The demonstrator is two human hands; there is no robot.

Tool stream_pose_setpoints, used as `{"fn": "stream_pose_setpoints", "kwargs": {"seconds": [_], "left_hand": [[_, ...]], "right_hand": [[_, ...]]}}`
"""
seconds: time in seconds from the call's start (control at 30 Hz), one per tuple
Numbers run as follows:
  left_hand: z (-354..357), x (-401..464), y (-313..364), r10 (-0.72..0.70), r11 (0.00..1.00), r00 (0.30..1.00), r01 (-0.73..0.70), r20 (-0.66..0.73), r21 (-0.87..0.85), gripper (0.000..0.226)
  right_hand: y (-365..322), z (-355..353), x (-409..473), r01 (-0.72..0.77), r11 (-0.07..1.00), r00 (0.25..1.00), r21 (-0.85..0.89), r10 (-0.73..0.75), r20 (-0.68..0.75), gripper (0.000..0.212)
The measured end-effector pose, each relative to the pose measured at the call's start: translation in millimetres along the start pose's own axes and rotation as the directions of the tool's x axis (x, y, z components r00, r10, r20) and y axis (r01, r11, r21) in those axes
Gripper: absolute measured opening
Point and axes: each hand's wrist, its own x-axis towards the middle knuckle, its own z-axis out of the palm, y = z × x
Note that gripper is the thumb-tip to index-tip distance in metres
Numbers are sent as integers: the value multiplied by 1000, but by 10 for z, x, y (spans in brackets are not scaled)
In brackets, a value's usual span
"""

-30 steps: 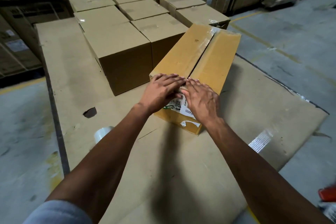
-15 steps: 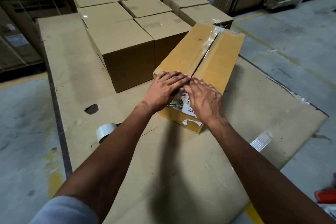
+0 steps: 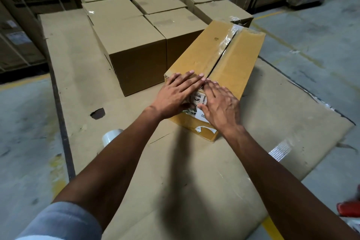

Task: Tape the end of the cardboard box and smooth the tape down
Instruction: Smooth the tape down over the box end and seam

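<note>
Warehouse floor, flattened cardboard underfoot. My left hand (image 3: 179, 94) and right hand (image 3: 220, 107), both flat and open, have slid slightly along the yellow-brown cardboard box (image 3: 224, 58) beneath them, pressing clear tape (image 3: 227, 42); smoothing nearly done.

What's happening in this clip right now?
A person is sealing a long cardboard box that lies on flattened cardboard sheets on a warehouse floor. Both hands are flat on its near end: the left hand and the right hand press beside the centre seam, where clear tape runs. A tape roll sits by the left forearm. Other closed boxes stand behind.
</note>
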Motion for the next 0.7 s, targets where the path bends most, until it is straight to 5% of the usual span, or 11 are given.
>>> {"fn": "stream_pose_setpoints", "kwargs": {"seconds": [0.13, 0.27, 0.7], "left_hand": [[-27, 31, 39, -23, 997, 998, 19, -51, -70, 58], [59, 70, 87, -106, 992, 986, 96, -130, -77, 48], [-27, 2, -4, -13, 1000, 1000, 13, 0, -20, 96]], "right_hand": [[-31, -41, 42, -67, 990, 998, 121, 66, 15, 62], [-52, -24, 55, -82, 992, 997, 95, 82, 8, 62], [14, 39, 1, 11, 1000, 1000, -20, -11, 10, 83]]}}
